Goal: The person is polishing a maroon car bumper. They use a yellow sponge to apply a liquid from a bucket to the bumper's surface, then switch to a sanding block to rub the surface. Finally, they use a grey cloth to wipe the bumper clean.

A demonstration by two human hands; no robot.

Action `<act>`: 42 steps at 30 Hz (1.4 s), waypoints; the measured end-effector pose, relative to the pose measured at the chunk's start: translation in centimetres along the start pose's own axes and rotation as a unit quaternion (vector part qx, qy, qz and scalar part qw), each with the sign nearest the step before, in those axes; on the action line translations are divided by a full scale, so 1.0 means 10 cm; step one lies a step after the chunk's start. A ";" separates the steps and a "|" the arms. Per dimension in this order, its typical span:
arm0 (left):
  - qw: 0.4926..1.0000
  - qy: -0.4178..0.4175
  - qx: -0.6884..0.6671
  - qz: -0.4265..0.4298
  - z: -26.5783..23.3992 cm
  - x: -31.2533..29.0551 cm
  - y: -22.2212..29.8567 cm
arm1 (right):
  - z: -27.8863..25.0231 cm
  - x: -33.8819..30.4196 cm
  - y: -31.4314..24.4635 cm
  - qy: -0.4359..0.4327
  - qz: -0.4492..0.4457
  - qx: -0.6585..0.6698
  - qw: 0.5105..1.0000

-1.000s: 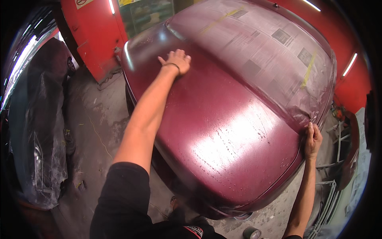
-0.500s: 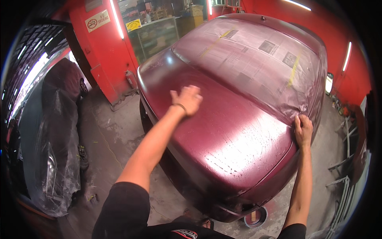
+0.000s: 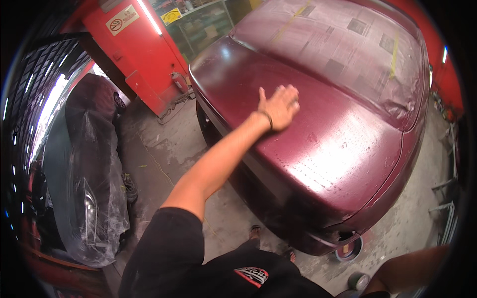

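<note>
A maroon car (image 3: pixel 357 193) fills the middle of the view, its broad lid wet with droplets near the close edge. My left hand (image 3: pixel 279 107) lies on the lid with the thumb spread and the fingers stretched out; a dark band circles its wrist. Whether anything thin lies beneath the palm is hidden. Beyond it, the car's glass is masked with newspaper and film (image 3: pixel 338 49), held by yellow tape. My right arm (image 3: pixel 412 268) reaches out at the lower right, and its hand is outside the picture.
Below the car's near corner stands a round tub (image 3: pixel 360 244), with a can (image 3: pixel 358 281) closer to me. To the left is another car under plastic sheeting (image 3: pixel 97 198). A fire extinguisher (image 3: pixel 178 79) stands by the red wall (image 3: pixel 139 64). Metal racks (image 3: pixel 444 213) line the right.
My right hand has left the car's edge beside the masked glass and dropped out of view at the lower right. My left hand remains on the lid. The whole view has shifted.
</note>
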State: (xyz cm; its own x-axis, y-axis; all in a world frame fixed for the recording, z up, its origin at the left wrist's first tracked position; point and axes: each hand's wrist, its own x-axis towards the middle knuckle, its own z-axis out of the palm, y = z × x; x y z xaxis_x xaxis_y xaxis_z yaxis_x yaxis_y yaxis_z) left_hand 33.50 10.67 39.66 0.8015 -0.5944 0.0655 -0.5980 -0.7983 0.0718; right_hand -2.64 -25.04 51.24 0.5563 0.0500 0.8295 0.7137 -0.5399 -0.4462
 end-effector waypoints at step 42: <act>0.986 0.025 0.005 -0.162 -0.05 0.79 -0.62 | 0.76 0.39 -0.31 0.219 0.153 -0.095 0.959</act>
State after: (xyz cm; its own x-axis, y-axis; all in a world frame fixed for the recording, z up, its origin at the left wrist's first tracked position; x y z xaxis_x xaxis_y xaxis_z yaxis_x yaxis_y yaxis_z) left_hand 43.55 10.97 40.26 0.9491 -0.3021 0.0894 -0.3096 -0.9469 0.0870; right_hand 0.57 -16.76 53.29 0.4651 -0.4714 0.7493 0.4314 -0.6184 -0.6569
